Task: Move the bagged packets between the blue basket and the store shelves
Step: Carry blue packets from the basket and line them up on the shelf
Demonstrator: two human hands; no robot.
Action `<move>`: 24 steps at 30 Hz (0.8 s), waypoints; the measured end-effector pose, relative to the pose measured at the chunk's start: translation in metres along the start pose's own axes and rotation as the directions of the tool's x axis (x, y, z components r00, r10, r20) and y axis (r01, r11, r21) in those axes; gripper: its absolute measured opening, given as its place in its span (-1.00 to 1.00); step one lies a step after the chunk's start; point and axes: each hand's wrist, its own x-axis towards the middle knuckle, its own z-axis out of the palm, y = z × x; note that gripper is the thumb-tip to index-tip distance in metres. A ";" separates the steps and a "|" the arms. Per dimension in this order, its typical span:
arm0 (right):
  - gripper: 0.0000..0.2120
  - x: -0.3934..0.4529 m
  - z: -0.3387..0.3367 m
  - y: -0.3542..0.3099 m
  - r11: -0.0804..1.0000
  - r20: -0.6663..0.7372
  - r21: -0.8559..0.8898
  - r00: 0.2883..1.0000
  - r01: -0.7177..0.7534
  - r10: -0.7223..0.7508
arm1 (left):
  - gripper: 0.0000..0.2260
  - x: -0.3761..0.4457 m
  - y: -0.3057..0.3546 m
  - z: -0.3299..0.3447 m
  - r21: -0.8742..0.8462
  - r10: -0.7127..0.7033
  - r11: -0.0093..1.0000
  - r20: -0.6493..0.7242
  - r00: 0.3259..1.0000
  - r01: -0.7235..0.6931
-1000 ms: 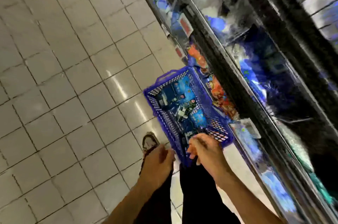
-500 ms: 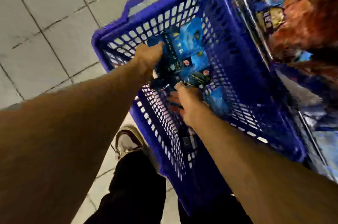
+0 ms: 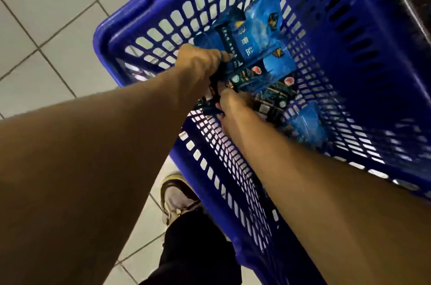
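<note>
Pale tiled floor (image 3: pixel 58 35), blue basket (image 3: pixel 363 56) standing on it, a shoe (image 3: pixel 177 196) planted beside the basket

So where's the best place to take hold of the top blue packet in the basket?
Probably its near short end, from above. The top blue packet lies flat on the pile in the blue basket, and that end faces the left hand and right hand. The walls block side approaches.

basket (image 3: pixel 349 28): solid blue, slotted grid pattern
packets (image 3: pixel 261 35): bright blue, dark bands, white lettering, small pinkish-red spots
floor (image 3: pixel 46 28): pale tiles, dark grout lines
shoe (image 3: pixel 177 198): greyish, dark trim
trousers (image 3: pixel 198 249): black
</note>
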 end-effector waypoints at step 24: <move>-0.43 -0.288 -0.170 -0.049 0.923 0.102 -0.250 0.956 0.291 -0.274 | -0.50 -0.328 0.009 -0.055 0.241 0.274 0.923 0.139 0.952 -0.300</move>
